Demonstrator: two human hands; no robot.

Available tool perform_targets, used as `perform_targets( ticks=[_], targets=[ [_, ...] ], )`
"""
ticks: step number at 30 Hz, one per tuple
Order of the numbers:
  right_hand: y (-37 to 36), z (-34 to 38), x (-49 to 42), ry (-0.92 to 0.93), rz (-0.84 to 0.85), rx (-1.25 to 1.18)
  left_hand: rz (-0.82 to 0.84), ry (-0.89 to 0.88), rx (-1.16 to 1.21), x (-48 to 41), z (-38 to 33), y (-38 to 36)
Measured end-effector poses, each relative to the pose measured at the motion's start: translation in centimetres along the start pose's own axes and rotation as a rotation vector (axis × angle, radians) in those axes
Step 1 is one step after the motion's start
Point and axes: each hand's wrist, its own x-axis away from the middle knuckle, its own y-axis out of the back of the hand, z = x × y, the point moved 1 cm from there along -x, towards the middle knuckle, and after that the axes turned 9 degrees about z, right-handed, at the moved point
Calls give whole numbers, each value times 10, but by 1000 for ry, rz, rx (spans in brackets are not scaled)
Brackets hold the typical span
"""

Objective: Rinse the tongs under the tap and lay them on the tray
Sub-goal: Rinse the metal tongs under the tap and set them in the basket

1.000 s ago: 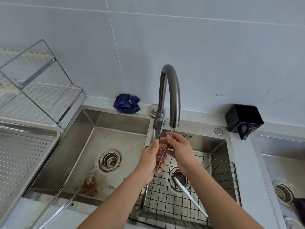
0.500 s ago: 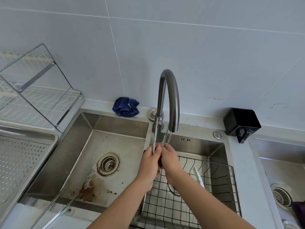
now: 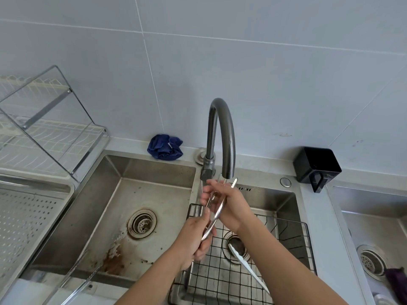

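Metal tongs [image 3: 217, 213] slant from lower left up to their toothed tips just under the spout of the dark curved tap [image 3: 222, 137]. My left hand [image 3: 196, 241] is closed around the tongs' lower handle end. My right hand [image 3: 229, 205] wraps the upper part of the tongs, fingers rubbing near the tips below the spout. Water from the tap is hard to see. The perforated steel tray [image 3: 28, 219] lies at the far left, beside the sink.
Left sink basin [image 3: 123, 216] has a rusty stain and drain. The right basin holds a black wire basket [image 3: 284, 238] with a white utensil [image 3: 246, 265]. A blue cloth [image 3: 165, 147], black holder [image 3: 317, 165] and dish rack [image 3: 44, 133] stand around; another sink [image 3: 374, 227] is at the right.
My left hand has slid down to the handle end and the tongs now slant longer; my right hand stays near the tips under the spout. The white utensil in the basket shows again.
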Motion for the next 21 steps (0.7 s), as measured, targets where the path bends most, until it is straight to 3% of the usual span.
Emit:
perform_targets(
  ticks=[3, 10, 14, 16, 18, 21],
  targets=[
    [-3, -8, 0, 37, -73, -14, 52, 75, 39, 3, 0, 2],
    [-15, -9, 1, 58, -116, 284, -279, -3, -81, -1, 12, -8],
    [-13, 6, 0, 125, -317, 206, -342, -142, -520, 9, 17, 0],
    [-8, 11, 4, 154, -370, 287, -399, -145, -863, 18, 31, 13],
    [0, 12, 11, 144, -342, 479, -503, -175, -1186, 28, 43, 25],
    [17, -2, 24, -45, -262, 1002, -483, -254, -1371, 34, 59, 29]
  ],
)
